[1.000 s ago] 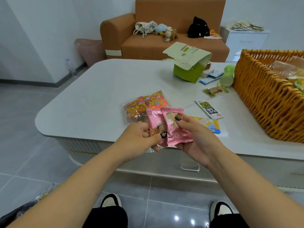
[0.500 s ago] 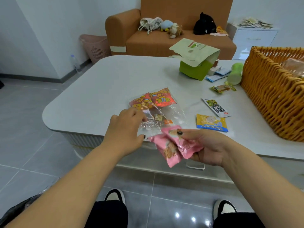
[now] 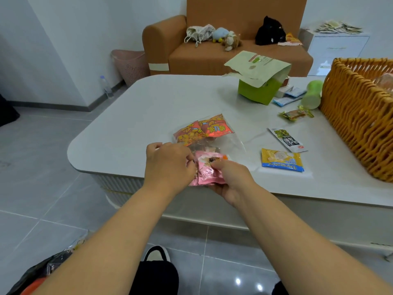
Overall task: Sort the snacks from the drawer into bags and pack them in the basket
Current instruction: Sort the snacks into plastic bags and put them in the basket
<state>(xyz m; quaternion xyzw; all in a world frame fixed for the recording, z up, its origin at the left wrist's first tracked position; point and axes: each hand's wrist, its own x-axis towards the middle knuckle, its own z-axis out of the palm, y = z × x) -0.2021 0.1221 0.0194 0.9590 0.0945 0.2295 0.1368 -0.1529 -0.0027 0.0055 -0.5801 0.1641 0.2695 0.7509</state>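
Gripping the pink snack packets (image 3: pixel 207 171) at the near edge of the white table (image 3: pixel 136 116), the right hand (image 3: pixel 230 180) has its thumb pressed on top and its fingers curled beneath. The left hand (image 3: pixel 169 165) pinches the mouth of the clear plastic bag (image 3: pixel 214 143), fingers bunched. Two orange packets (image 3: pixel 202 129) lie inside that bag. The wicker basket (image 3: pixel 357 122) stands at the table's right side, well apart from the hands.

Basket (image 3: pixel 359 116) cut off at right edge; left hand (image 3: pixel 170 165) fingers hidden behind knuckles; packet print unreadable.
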